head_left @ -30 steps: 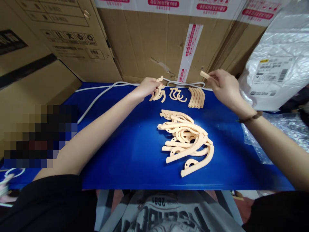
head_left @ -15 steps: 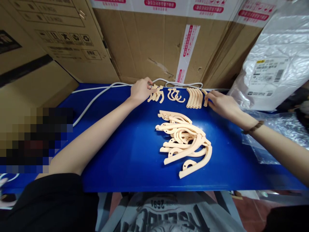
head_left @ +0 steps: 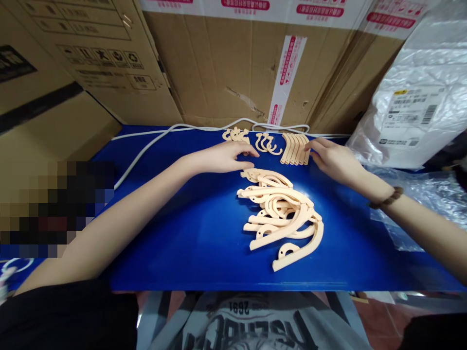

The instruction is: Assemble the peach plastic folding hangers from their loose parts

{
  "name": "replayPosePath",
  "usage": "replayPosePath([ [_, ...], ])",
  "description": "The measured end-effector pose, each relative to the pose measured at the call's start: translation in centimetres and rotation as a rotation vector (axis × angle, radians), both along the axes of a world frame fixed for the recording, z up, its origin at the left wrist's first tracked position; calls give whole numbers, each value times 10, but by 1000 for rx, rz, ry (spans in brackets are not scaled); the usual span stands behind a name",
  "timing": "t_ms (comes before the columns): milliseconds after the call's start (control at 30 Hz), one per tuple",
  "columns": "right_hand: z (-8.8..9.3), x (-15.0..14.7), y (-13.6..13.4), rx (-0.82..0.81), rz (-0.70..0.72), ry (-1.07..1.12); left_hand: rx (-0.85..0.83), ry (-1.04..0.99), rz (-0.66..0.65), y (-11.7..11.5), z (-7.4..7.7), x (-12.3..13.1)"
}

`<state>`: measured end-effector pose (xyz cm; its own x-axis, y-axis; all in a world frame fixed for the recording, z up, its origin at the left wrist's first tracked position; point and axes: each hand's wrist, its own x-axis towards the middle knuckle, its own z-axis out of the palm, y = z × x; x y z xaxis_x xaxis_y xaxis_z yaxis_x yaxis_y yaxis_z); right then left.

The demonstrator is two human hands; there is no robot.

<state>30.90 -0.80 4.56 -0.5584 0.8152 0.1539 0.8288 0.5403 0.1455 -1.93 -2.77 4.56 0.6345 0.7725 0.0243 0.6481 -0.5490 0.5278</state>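
Over the gap between the hooks and the loose pile, my left hand is open, its thumb and fingers apart with nothing held. Just behind it lies a cluster of small beige hooks; more hooks lie spread to its right. Below the hand is a tangled pile of beige curved pieces, which look like folding-hanger arms. At the right end of a neat row of slim curved hanger arms, my right hand has bent fingers on the last arm. Its fingertips partly cover that arm.
Behind the blue table stand large cardboard boxes. A white cable runs along the back and left. On the right are a white plastic parcel and clear plastic wrap. A blurred-out item is at left.
My left hand has let go of the hook cluster and come toward me and right. My right hand has shifted slightly left, bringing the separate hanger arm against the row.
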Motion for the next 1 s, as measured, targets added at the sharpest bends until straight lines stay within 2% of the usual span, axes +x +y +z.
replayPosePath([
  [67,10,-16,-21,11,104,123,-2,-13,-15,-10,4,2],
  [133,17,-33,-43,-125,256,192,-13,-26,-43,-19,6,5],
  [233,18,-51,-67,-252,355,158,-17,-58,-66,-27,5,7],
  [333,14,-58,-72,-261,346,152,-26,-104,-106,-31,2,9],
  [400,15,-60,-69,-298,293,230,-26,-154,-136,-32,1,10],
  [467,19,-62,-67,-370,227,395,-66,-224,-115,-34,2,14],
  [533,26,-66,-67,-419,161,600,-200,-352,-18,-36,6,19],
  [633,37,-72,-68,-339,90,888,-453,-656,176,-37,15,26],
  [733,45,-75,-63,-160,75,1190,-531,-870,277,-38,26,28],
  [833,49,-76,-54,-73,107,1381,-477,-945,288,-37,37,30],
  [1000,53,-82,-49,-67,154,1378,-466,-1000,204,-34,49,44],
])
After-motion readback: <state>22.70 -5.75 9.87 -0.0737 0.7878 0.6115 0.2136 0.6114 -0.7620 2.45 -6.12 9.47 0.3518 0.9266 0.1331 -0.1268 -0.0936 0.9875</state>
